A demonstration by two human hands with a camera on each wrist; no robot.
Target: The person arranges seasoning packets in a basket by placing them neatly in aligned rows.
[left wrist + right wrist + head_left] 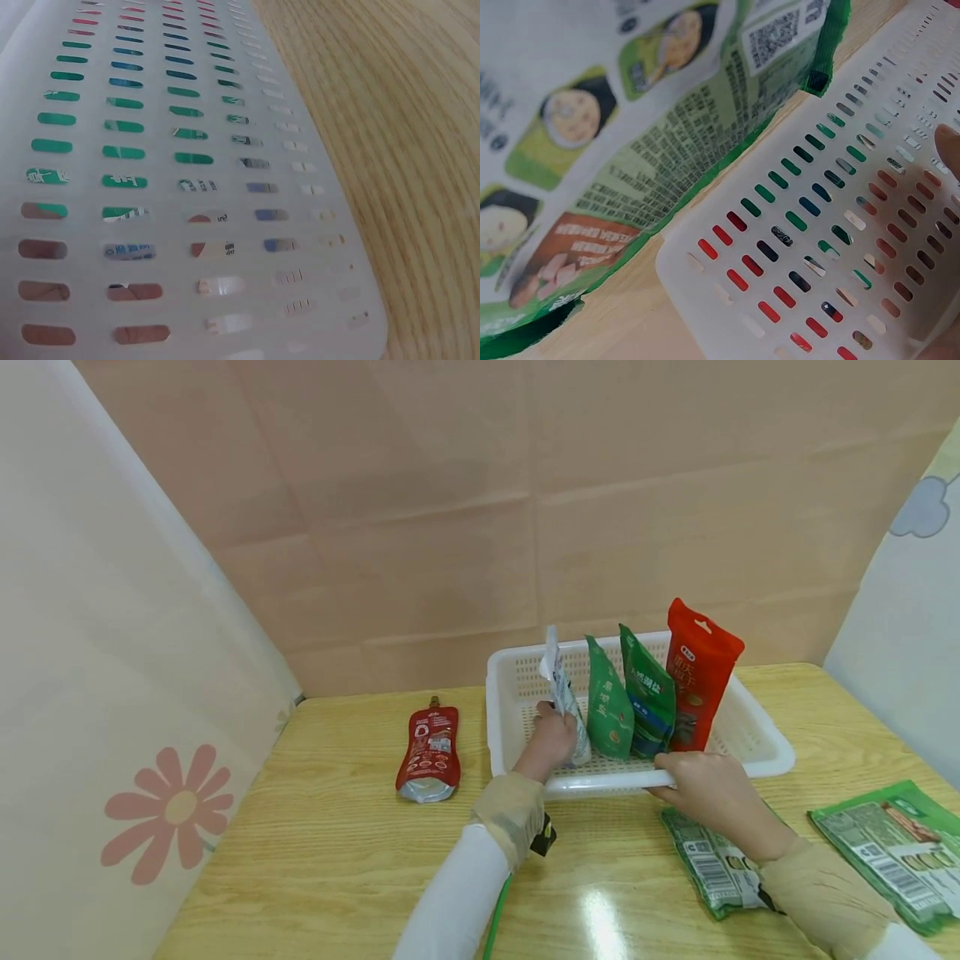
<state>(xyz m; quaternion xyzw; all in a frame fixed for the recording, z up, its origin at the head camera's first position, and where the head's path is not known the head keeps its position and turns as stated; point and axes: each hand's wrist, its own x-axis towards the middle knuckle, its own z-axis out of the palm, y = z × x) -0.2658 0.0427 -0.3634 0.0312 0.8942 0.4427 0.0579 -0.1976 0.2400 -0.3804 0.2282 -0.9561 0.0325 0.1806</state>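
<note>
A white perforated plastic basket (517,652) stands on the table. Inside its left part, my left hand (553,742) holds a thin white packet (564,693) that stands on edge. A light green packet (609,710), a dark green packet (647,689) and a red packet (697,668) stand upright to its right. My right hand (708,789) grips the basket's front rim, with a thumb or finger (949,148) showing against the outer wall in the right wrist view. In the left wrist view, my left hand is only partly visible through the slots.
A red spouted pouch (430,747) lies left of the basket. Under my right arm lies a green and white packet (708,860), close to the right wrist camera. Another green packet (900,852) lies at the table's right edge. A tan sheet (412,527) hangs behind the table.
</note>
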